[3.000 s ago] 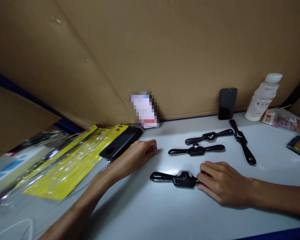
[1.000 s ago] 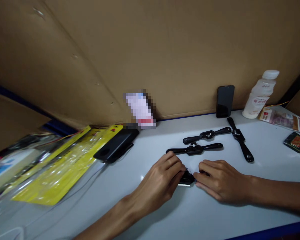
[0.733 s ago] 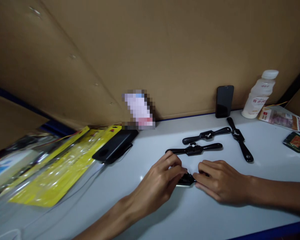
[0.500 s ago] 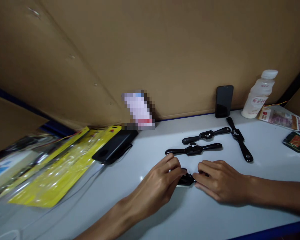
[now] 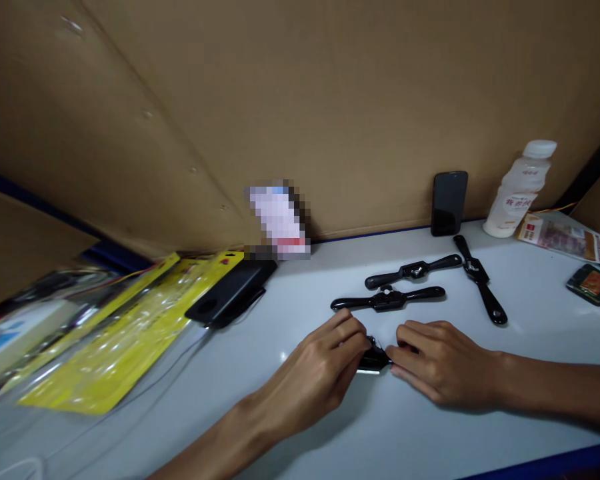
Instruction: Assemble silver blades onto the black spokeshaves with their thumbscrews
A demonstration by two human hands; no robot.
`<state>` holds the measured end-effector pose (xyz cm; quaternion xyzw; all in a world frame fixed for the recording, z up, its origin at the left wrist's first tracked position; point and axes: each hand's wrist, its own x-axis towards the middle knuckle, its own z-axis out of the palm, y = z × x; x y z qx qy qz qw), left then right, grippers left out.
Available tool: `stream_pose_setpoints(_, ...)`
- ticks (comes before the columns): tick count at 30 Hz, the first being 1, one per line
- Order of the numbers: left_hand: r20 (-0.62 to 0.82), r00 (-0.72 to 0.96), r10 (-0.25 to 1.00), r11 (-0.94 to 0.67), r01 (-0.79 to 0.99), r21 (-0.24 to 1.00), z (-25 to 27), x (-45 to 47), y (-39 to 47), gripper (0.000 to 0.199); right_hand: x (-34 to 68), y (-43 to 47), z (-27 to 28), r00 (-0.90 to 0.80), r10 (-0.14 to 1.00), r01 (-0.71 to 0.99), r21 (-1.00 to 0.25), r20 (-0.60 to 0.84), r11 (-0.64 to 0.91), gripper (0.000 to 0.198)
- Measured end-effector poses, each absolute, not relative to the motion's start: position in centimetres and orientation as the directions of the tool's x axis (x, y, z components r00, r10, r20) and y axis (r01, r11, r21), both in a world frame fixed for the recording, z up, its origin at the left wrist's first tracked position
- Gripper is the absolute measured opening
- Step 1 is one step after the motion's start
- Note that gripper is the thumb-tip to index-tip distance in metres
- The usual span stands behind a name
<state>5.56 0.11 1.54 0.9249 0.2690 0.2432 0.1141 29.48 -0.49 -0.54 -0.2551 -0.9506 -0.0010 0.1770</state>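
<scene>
A black spokeshave (image 5: 375, 362) lies low over the table between my hands, partly hidden by fingers. My left hand (image 5: 330, 357) is closed at its middle, with thumb and fingertips pinching near the screw on top. My right hand (image 5: 437, 363) grips the handle on the right side, its fingers curled. Just beyond my hands rests a second spokeshave (image 5: 387, 301). Behind that lies a third spokeshave (image 5: 413, 271), and another spokeshave (image 5: 480, 279) sits at an angle to the right.
Yellow blister packaging (image 5: 110, 360) and a black power bank (image 5: 233, 293) with a cable occupy the left. Against the cardboard wall (image 5: 360, 120) lean a phone (image 5: 449, 203) and a pixelated item (image 5: 280, 220). A bottle (image 5: 517, 193) and snack packets (image 5: 560, 237) stand at the right.
The fingers of my left hand have shifted slightly at the middle of the spokeshave. My right hand keeps its hold, and the other spokeshaves lie where they were.
</scene>
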Motion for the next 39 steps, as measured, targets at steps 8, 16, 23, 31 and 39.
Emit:
stream_pose_setpoints(8,0.396,0.693,0.603,-0.788,0.437,0.434,1.47,5.36,0.30,0.027,29.52,-0.42,-0.62,-0.803,0.484,0.485,-0.090,0.347,0.870,0.028)
stream_pose_setpoints(16,0.415,0.712,0.567,-0.821,0.444,0.359,1.82,5.26,0.09,0.029,29.47,-0.51,-0.69,-0.802,0.485,0.485,-0.092,0.350,0.869,0.027)
stream_pose_setpoints(23,0.441,0.731,0.521,-0.852,0.408,0.328,1.74,5.69,0.19,0.023,29.46,-0.41,-0.57,-0.803,0.484,0.484,-0.092,0.348,0.870,0.025)
stream_pose_setpoints(31,0.420,0.703,0.573,-0.807,0.398,0.436,1.16,5.41,0.20,0.029,29.51,-0.54,-0.65,-0.802,0.487,0.486,-0.096,0.346,0.869,0.026)
stream_pose_setpoints(39,0.429,0.700,0.571,-0.814,0.414,0.408,1.23,5.40,0.23,0.031,29.53,-0.47,-0.63,-0.809,0.496,0.491,-0.102,0.317,0.865,0.026)
